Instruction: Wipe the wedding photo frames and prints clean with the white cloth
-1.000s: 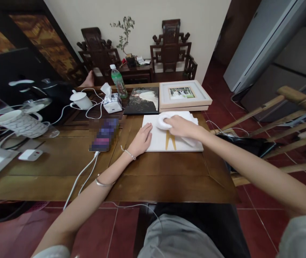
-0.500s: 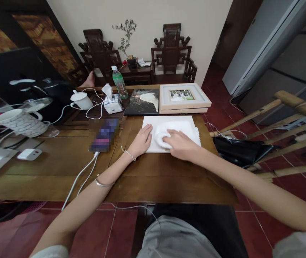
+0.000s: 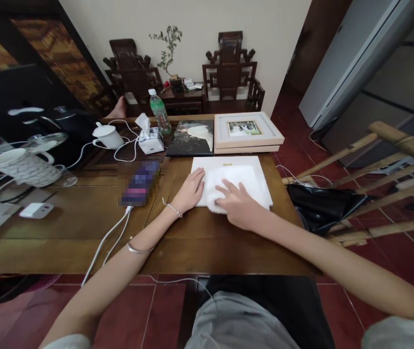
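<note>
A flat white panel (image 3: 200,164) lies on the wooden table in front of me, a small yellowish piece (image 3: 228,164) showing near its far edge. My left hand (image 3: 191,189) rests flat on the panel's left edge, fingers stretched out and holding nothing. Over the panel's middle and right is a fluffy white cloth (image 3: 248,177). My right hand (image 3: 238,203) presses on the cloth's near part and grips it, with some fingers spread across its top. The cloth covers much of the panel.
Behind the panel lie a dark photo panel (image 3: 192,138) and stacked light-wood picture frames (image 3: 278,135). A green-labelled bottle (image 3: 160,112), tissue box (image 3: 151,140), lidded white cup (image 3: 108,137) and blurred phone (image 3: 139,185) with a cable sit leftward. A bamboo chair (image 3: 385,140) stands right.
My right hand has pulled the cloth toward me, and the cloth is spread flatter. The yellowish piece now shows at the panel's far side. My left hand has stayed in place.
</note>
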The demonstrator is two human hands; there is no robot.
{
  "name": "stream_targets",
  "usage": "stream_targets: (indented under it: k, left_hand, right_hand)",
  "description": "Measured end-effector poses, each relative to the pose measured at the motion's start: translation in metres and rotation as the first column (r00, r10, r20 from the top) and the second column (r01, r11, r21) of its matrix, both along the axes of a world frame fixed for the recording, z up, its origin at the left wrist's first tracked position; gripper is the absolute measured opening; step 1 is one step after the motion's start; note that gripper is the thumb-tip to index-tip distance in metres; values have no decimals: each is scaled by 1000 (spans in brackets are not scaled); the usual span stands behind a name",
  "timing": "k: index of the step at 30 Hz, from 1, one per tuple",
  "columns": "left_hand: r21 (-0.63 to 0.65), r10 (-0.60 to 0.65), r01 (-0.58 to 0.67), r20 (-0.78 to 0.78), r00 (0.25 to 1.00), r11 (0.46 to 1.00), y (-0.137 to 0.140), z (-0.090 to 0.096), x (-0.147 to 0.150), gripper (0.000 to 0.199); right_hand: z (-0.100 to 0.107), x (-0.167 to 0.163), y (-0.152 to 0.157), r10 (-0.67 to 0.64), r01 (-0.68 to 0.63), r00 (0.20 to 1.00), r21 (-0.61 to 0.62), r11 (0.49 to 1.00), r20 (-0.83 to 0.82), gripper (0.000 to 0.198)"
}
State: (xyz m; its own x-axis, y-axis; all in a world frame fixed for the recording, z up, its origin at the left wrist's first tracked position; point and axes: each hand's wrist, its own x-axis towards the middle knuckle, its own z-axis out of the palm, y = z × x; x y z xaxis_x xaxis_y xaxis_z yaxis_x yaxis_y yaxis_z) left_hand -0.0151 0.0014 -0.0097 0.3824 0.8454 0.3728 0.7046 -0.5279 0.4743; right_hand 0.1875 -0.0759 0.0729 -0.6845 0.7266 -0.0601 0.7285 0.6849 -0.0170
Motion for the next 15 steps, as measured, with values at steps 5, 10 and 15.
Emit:
stream_targets:
  k: [5,10,15]
  left_hand:
    - [-3,2,-2,-4,1000,1000,-1,1,1,43]
    - [-6,2,-2,8,1000,1000,-1,1,2,45]
    - [-28,0,1,45,999,1000,0,0,1,47]
  right_hand:
    - [12,4,-35,70,-75,997,-114,991,-45,42]
    - [9,7,4,-33,23,995,-99,995,-99,40]
    - [8,0,68,-83,87,992,34,996,-92,39]
